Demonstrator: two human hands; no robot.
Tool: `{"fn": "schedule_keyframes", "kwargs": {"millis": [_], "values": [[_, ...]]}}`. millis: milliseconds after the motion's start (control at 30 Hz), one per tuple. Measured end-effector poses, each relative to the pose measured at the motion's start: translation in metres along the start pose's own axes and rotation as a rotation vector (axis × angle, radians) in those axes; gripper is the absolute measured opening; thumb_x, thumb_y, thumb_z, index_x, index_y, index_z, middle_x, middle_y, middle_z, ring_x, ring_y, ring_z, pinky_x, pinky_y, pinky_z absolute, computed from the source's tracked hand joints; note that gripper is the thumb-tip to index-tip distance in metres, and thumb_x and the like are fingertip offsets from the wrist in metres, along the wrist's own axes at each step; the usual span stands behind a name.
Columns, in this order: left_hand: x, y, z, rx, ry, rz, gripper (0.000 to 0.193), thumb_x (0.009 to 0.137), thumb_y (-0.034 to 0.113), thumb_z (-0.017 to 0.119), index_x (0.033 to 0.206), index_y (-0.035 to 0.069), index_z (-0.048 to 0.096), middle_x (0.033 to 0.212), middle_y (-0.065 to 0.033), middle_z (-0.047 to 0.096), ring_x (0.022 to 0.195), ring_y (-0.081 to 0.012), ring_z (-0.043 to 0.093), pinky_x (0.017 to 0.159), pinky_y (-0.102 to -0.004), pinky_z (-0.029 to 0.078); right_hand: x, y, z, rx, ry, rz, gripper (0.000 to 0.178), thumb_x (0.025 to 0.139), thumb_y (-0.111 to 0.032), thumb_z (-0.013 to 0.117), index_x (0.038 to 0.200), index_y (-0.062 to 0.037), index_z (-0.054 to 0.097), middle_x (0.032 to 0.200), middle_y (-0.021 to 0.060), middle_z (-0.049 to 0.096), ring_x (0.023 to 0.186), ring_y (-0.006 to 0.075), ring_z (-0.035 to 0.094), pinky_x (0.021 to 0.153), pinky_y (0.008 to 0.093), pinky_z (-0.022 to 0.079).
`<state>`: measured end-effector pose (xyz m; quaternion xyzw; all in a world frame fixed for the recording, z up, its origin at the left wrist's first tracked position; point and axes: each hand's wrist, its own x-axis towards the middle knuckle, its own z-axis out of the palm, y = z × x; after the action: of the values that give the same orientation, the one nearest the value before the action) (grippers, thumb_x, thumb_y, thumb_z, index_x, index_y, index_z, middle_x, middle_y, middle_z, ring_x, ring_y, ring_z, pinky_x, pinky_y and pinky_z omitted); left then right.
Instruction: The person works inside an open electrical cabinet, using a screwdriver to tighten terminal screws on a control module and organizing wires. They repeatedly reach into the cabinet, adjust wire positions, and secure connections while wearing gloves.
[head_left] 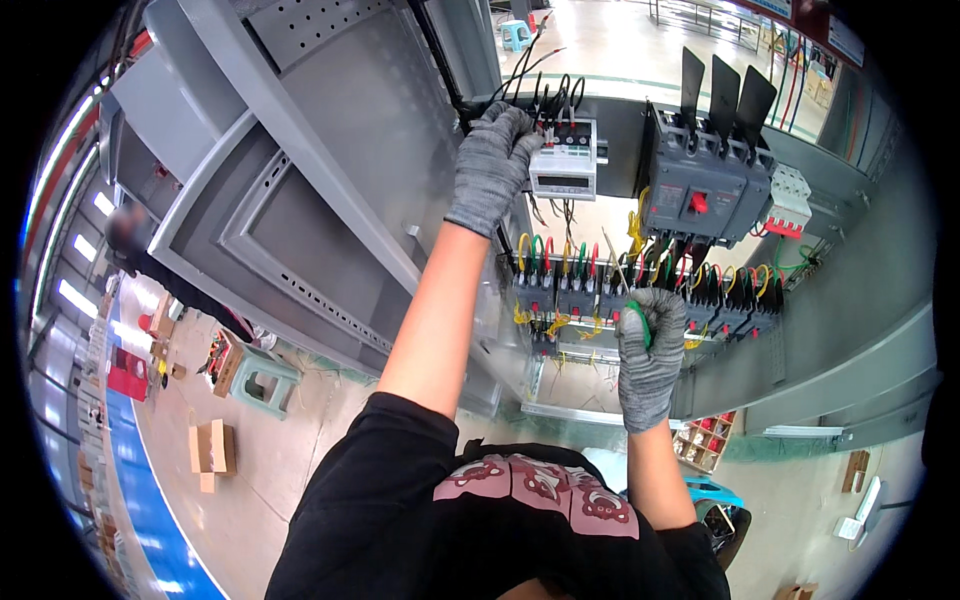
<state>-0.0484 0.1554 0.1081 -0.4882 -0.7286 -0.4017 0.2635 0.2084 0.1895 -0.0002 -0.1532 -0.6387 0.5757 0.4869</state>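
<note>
Our grey metal cabinet (pixel 825 335) holds a pale meter (pixel 564 182) high on its frame, a large dark breaker (pixel 672 197) to the meter's right, and a row of smaller breakers (pixel 575 302) below, fed by coloured wires. Our left gloved hand (pixel 488 172) has its fingers bent at the meter's upper left corner, beside black leads; we cannot tell whether its grip is clenched on the casing or the leads. Our right gloved hand (pixel 650 365) grasps a green-handled tool (pixel 643 325), thin shaft upward, in front of the smaller breakers.

Lower right, a compartmented tray (pixel 705 442) carries small parts, some red. On the floor at left sits an open cardboard box (pixel 222 448), its inside too small to read.

A gap separates meter from large breaker; beneath the row, an opening runs down to the frame's lower crossbar (pixel 575 412). The cabinet's wall bounds us on the right.
</note>
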Motion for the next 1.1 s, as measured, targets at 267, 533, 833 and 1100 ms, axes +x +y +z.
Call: {"fn": "schedule_keyframes", "kwargs": {"millis": [267, 533, 833, 1100], "values": [[0.016, -0.004, 0.002, -0.025, -0.083, -0.099, 0.022, 0.079, 0.015, 0.067, 0.093, -0.002, 0.063, 0.084, -0.0122, 0.065, 0.078, -0.0190, 0.062, 0.073, -0.0295, 0.050, -0.002, -0.011, -0.003, -0.036, 0.008, -0.050, 0.020, 0.087, -0.005, 0.058, 0.106, -0.0056, 0.053, 0.094, 0.0028, 0.057, 0.083, 0.0093, 0.054, 0.077, 0.0233, 0.045], [0.003, -0.005, 0.014, -0.101, 0.019, -0.043, 0.018, 0.077, 0.011, 0.067, 0.087, -0.001, 0.061, 0.080, -0.0126, 0.062, 0.074, -0.0201, 0.060, 0.070, -0.0312, 0.049, -0.002, -0.003, 0.006, -0.038, -0.004, -0.045, 0.020, 0.086, -0.007, 0.062, 0.105, -0.0054, 0.056, 0.095, 0.0029, 0.060, 0.083, 0.0098, 0.057, 0.076, 0.0240, 0.047], [0.016, 0.003, -0.001, -0.076, -0.085, -0.035, 0.023, 0.077, 0.017, 0.069, 0.091, 0.000, 0.062, 0.084, -0.0137, 0.064, 0.076, -0.0229, 0.062, 0.073, -0.0321, 0.050, 0.065, -0.016, 0.043, -0.301, -0.015, -0.260, 0.019, 0.087, -0.010, 0.053, 0.105, -0.0029, 0.054, 0.089, 0.0180, 0.062, 0.080, 0.0308, 0.062, 0.073, 0.0365, 0.049], [0.010, -0.007, 0.008, -0.112, -0.004, -0.038, 0.020, 0.078, 0.017, 0.066, 0.090, 0.001, 0.062, 0.083, -0.0147, 0.063, 0.077, -0.0270, 0.061, 0.072, -0.0349, 0.048, 0.072, -0.017, 0.056, -0.406, -0.052, -0.185, 0.018, 0.088, -0.012, 0.053, 0.105, -0.0057, 0.053, 0.085, 0.0192, 0.062, 0.076, 0.0338, 0.063, 0.068, 0.0383, 0.049]]}}
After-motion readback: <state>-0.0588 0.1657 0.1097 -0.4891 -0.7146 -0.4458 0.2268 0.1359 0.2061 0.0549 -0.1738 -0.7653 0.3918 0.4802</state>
